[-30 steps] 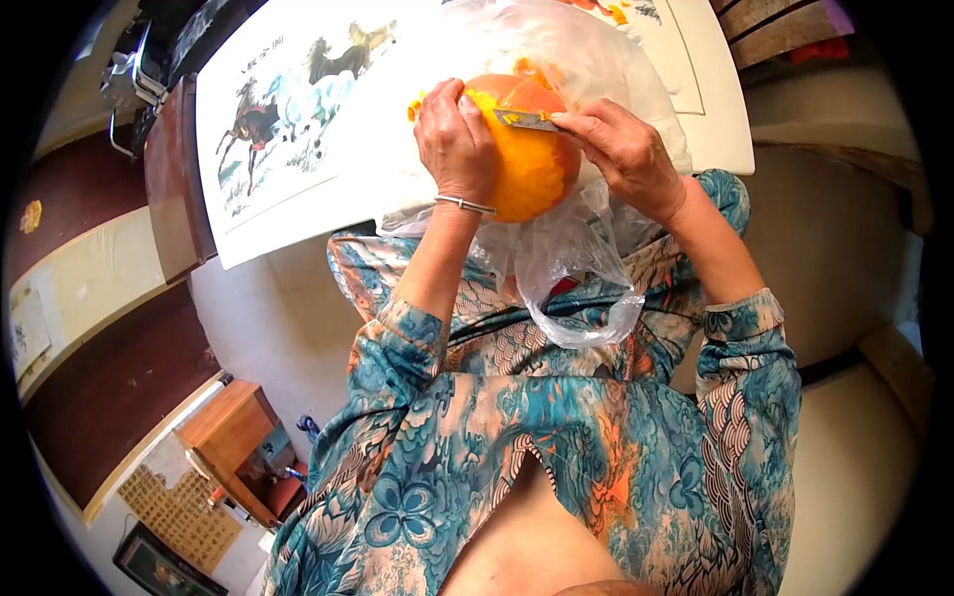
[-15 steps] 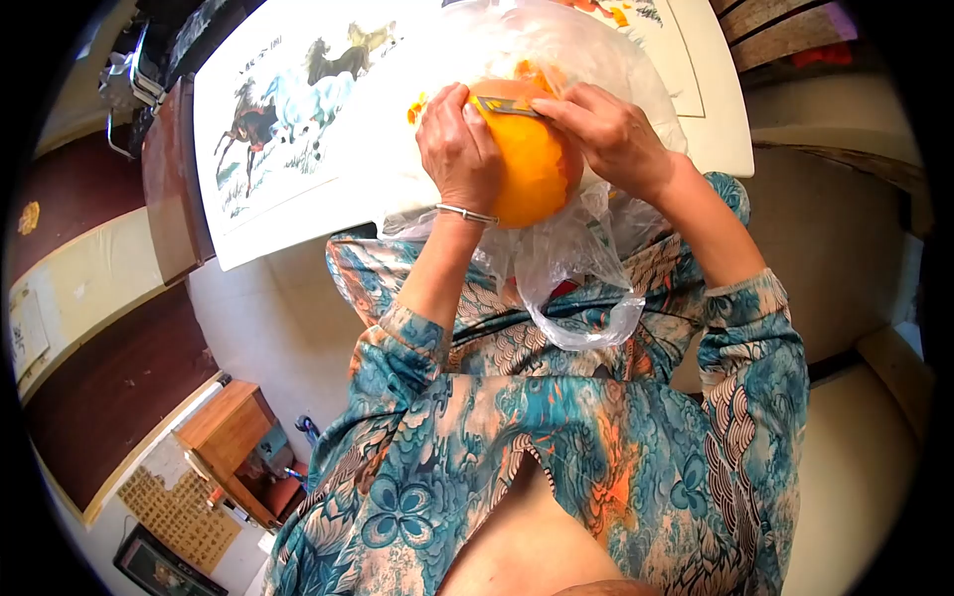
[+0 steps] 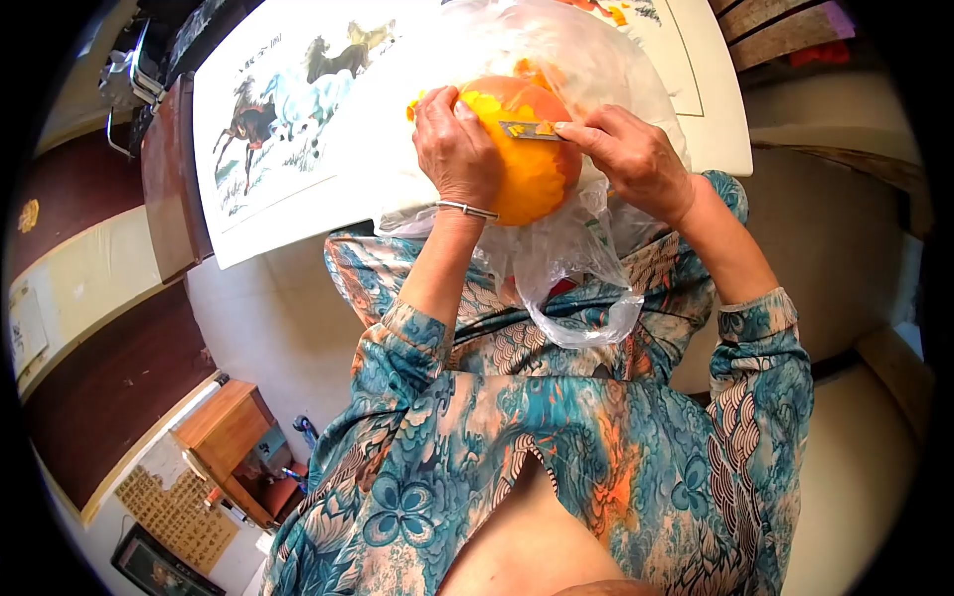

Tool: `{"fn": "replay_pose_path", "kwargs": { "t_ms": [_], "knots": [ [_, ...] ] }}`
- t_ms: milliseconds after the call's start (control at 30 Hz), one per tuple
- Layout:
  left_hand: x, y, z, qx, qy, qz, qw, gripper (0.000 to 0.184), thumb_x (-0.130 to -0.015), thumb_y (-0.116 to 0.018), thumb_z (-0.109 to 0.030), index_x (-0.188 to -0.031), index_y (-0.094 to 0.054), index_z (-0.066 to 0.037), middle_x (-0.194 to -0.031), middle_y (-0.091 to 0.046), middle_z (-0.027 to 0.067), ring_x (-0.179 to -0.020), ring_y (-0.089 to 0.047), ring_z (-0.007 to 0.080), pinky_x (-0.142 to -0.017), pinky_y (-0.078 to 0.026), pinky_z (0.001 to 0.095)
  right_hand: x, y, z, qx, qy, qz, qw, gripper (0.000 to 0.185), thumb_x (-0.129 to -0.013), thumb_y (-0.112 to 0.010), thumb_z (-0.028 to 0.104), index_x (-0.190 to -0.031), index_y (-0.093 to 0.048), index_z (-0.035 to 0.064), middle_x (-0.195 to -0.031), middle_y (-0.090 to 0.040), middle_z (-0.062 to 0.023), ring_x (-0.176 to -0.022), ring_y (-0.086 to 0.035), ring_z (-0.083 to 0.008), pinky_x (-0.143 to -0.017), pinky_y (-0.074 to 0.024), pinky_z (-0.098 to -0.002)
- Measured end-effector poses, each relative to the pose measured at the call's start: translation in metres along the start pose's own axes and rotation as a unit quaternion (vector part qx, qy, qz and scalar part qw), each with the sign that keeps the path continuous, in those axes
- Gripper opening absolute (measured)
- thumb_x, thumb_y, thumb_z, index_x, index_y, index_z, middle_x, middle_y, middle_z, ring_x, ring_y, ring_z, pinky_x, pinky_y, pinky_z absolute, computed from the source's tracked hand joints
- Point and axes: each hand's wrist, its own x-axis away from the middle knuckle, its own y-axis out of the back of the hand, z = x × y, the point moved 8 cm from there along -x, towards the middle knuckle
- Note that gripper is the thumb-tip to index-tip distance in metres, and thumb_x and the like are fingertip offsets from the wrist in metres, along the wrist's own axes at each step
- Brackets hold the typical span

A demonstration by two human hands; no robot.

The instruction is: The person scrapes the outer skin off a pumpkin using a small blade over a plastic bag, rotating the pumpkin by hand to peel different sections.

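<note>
A large round orange pumpkin (image 3: pixel 532 179), partly peeled to bright yellow-orange flesh, rests on a clear plastic bag (image 3: pixel 626 74) at the table's near edge. Wrapped round the pumpkin's left side is my left hand (image 3: pixel 455 149), its fingers gripping the upper left. My right hand (image 3: pixel 631 159) pinches a flat metal blade (image 3: pixel 519 130) that lies over the top of the pumpkin, with bits of orange peel on it. Orange scraps (image 3: pixel 535 72) lie on the bag behind the pumpkin. The bag's handles (image 3: pixel 596 318) hang down over my lap.
The white table (image 3: pixel 288 214) bears a picture of horses (image 3: pixel 298 99) on the left. A wooden slatted seat (image 3: pixel 780 25) stands at the upper right. At the lower left is a small wooden cabinet (image 3: pixel 224 427) with items in it.
The blade first moved up and left over the pumpkin, then came back right and down with my right hand, now carrying peel. My left hand has stayed on the pumpkin.
</note>
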Motion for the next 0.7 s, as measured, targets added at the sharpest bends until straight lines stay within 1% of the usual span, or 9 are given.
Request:
{"fn": "replay_pose_path", "kwargs": {
  "t_ms": [200, 300, 400, 433, 500, 600, 700],
  "knots": [
    [0.001, 0.0, 0.0, 0.005, -0.019, 0.003, 1.0, 0.026, -0.09, -0.045, -0.012, -0.106, -0.06, 0.003, -0.111, -0.061, 0.02, -0.107, -0.056, 0.0359, -0.096, -0.041, 0.044, -0.005, -0.003, -0.002, 0.019, 0.011, 0.007, 1.0, 0.039, -0.079, -0.058, -0.003, -0.116, -0.064, 0.0071, -0.088, -0.06, -0.011, -0.08, -0.063, -0.0273, -0.068, -0.0546, -0.0343],
    [0.001, 0.0, -0.002, 0.004, -0.021, 0.007, 1.0, 0.026, -0.09, -0.045, -0.012, -0.106, -0.06, 0.003, -0.111, -0.061, 0.0199, -0.108, -0.056, 0.036, -0.096, -0.041, 0.0441, -0.011, -0.006, -0.003, 0.024, 0.013, 0.025, 0.999, 0.04, -0.079, -0.059, -0.006, -0.118, -0.061, 0.0046, -0.089, -0.06, -0.012, -0.08, -0.063, -0.029, -0.068, -0.0541, -0.0359],
    [0.002, 0.001, -0.003, 0.002, -0.035, -0.001, 0.999, 0.026, -0.09, -0.045, -0.011, -0.106, -0.06, 0.003, -0.111, -0.061, 0.0201, -0.108, -0.056, 0.0362, -0.096, -0.041, 0.044, -0.029, -0.012, 0.0, 0.02, 0.036, -0.011, 0.999, 0.038, -0.08, -0.058, -0.004, -0.117, -0.062, 0.004, -0.089, -0.061, -0.012, -0.08, -0.063, -0.0288, -0.068, -0.054, -0.0356],
    [0.001, 0.001, -0.004, 0.006, -0.035, -0.003, 0.999, 0.026, -0.09, -0.046, -0.011, -0.107, -0.06, 0.003, -0.111, -0.061, 0.0201, -0.108, -0.056, 0.0363, -0.096, -0.041, 0.0441, -0.031, -0.011, -0.001, 0.02, 0.036, -0.008, 0.999, 0.038, -0.08, -0.058, -0.004, -0.117, -0.062, 0.0039, -0.089, -0.061, -0.0121, -0.081, -0.063, -0.0289, -0.068, -0.054, -0.0356],
    [0.004, 0.003, -0.004, 0.012, -0.031, -0.006, 0.999, 0.026, -0.09, -0.046, -0.01, -0.107, -0.059, 0.003, -0.112, -0.06, 0.0203, -0.107, -0.056, 0.0365, -0.096, -0.042, 0.0442, -0.03, -0.011, -0.003, 0.016, 0.036, 0.002, 0.999, 0.038, -0.08, -0.058, -0.004, -0.117, -0.062, 0.0039, -0.089, -0.061, -0.0122, -0.081, -0.063, -0.0289, -0.068, -0.0539, -0.0357],
    [0.003, 0.005, -0.001, 0.034, -0.002, -0.019, 0.999, 0.025, -0.089, -0.046, -0.009, -0.106, -0.058, 0.004, -0.112, -0.059, 0.0205, -0.107, -0.055, 0.037, -0.096, -0.042, 0.0443, -0.013, -0.002, -0.006, 0.004, 0.022, 0.026, 0.999, 0.035, -0.08, -0.059, 0.0, -0.113, -0.063, 0.0075, -0.087, -0.06, -0.0111, -0.08, -0.064, -0.0281, -0.068, -0.0546, -0.0349],
    [0.003, 0.006, -0.004, 0.015, -0.038, -0.033, 0.999, 0.024, -0.09, -0.043, -0.006, -0.102, -0.059, 0.007, -0.107, -0.059, 0.024, -0.099, -0.059, 0.0381, -0.09, -0.047, 0.0423, -0.008, 0.0, -0.005, 0.017, 0.022, 0.027, 0.999, 0.035, -0.08, -0.058, 0.0, -0.114, -0.063, 0.0074, -0.087, -0.059, -0.0108, -0.08, -0.064, -0.028, -0.068, -0.0545, -0.035]
  ]
}}
